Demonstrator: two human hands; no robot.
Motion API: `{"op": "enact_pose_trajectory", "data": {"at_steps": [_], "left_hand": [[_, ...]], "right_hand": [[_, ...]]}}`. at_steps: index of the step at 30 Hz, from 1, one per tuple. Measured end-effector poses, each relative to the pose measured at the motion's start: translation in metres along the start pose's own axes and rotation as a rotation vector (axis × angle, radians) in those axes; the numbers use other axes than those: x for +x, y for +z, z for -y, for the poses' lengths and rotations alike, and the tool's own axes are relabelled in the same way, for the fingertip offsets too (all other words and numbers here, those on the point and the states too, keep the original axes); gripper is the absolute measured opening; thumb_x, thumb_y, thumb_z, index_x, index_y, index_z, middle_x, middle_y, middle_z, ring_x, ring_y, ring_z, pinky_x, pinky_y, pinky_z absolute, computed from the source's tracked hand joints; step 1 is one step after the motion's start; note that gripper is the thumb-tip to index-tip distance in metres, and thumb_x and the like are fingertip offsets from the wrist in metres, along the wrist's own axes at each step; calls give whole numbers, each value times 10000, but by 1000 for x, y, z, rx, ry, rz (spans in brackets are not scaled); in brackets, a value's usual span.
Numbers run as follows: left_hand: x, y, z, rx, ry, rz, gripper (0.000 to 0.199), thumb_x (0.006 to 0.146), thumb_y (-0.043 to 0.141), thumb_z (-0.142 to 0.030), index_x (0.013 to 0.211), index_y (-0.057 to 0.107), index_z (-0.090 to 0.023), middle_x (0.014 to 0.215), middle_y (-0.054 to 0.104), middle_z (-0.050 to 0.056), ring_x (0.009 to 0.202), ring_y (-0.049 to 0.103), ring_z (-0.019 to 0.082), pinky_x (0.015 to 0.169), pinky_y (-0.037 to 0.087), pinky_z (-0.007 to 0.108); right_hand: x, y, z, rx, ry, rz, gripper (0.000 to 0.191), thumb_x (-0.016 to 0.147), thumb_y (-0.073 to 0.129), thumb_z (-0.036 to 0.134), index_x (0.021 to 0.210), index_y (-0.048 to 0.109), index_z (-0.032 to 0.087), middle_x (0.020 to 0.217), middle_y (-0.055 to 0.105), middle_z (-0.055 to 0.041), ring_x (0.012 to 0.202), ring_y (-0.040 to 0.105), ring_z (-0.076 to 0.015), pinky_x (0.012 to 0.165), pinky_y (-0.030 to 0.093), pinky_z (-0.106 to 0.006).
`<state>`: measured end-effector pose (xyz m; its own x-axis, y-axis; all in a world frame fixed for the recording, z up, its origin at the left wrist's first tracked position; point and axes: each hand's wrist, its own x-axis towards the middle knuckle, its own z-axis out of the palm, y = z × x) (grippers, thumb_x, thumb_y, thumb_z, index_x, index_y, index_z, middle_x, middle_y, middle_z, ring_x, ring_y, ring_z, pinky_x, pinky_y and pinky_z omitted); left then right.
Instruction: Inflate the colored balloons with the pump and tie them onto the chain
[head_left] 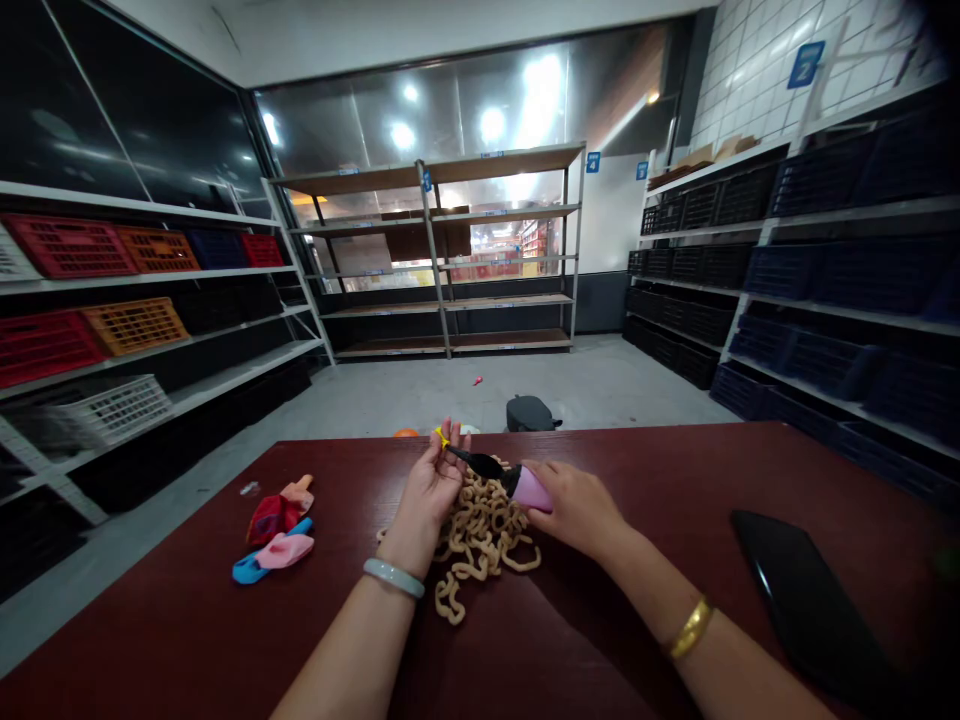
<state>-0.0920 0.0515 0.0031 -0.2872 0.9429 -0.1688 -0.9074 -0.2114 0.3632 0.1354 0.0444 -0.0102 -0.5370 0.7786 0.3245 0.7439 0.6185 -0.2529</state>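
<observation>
My left hand (436,482) is turned palm up over the table (360,620). Its fingers close on a small yellow piece (442,438) at the narrow end of a black tapered object (484,465), funnel-like in shape. My right hand (574,505) grips a light purple cup-shaped container (533,489), tilted toward the black object. Dark, grainy stuff shows at its mouth. Under both hands lies a pile of tan, curled, ring-like pieces (484,535). Left of the pile are limp balloons: a red one (273,518), a pink one (285,550) and a blue one (250,569).
On the table's right lies a glossy black flat object (802,590). Beyond the far edge stands a dark grey rounded object (529,413). Shelves with plastic crates (139,325) line the left, dark crates (847,360) the right. A metal rack (442,255) stands behind.
</observation>
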Motion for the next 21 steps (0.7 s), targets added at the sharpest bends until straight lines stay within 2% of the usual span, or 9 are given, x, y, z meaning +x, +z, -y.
{"op": "enact_pose_trajectory", "data": {"at_steps": [4,9,13,17,21], "left_hand": [[-2,-2,9,100,11,56,143,906,494,-105,958,623,-137,1014,703,115,987,672,200,854,560,330],[-3,-2,14,184,198,93,55,870,567,-111,877,609,-146,1018,704,104,990,670,196,891,537,326],[-6,-1,14,197,273,134,53,872,570,-119,879,600,-162,1053,697,93,1013,661,184,932,512,319],[-13,2,16,221,245,154,65,863,575,-104,885,604,-157,1064,695,100,1003,664,189,916,518,313],[-20,4,16,235,102,133,66,872,567,-136,896,628,-122,1057,691,133,974,671,203,882,536,328]], "right_hand": [[0,3,-2,6,-10,-30,594,775,590,427,1327,459,251,1169,615,-102,1053,569,-270,864,420,-383],[-1,3,0,15,-6,-55,588,776,587,440,1317,472,240,1139,624,-106,1033,580,-276,846,437,-400],[-2,0,3,27,-13,-60,591,780,582,451,1320,469,238,1150,622,-100,1031,580,-273,851,442,-400],[-2,0,4,32,-14,-68,597,777,586,437,1325,464,234,1161,618,-100,1049,570,-272,869,439,-401],[-2,0,2,23,-7,-78,598,774,586,430,1329,458,244,1173,613,-96,1059,566,-271,866,442,-396]]}}
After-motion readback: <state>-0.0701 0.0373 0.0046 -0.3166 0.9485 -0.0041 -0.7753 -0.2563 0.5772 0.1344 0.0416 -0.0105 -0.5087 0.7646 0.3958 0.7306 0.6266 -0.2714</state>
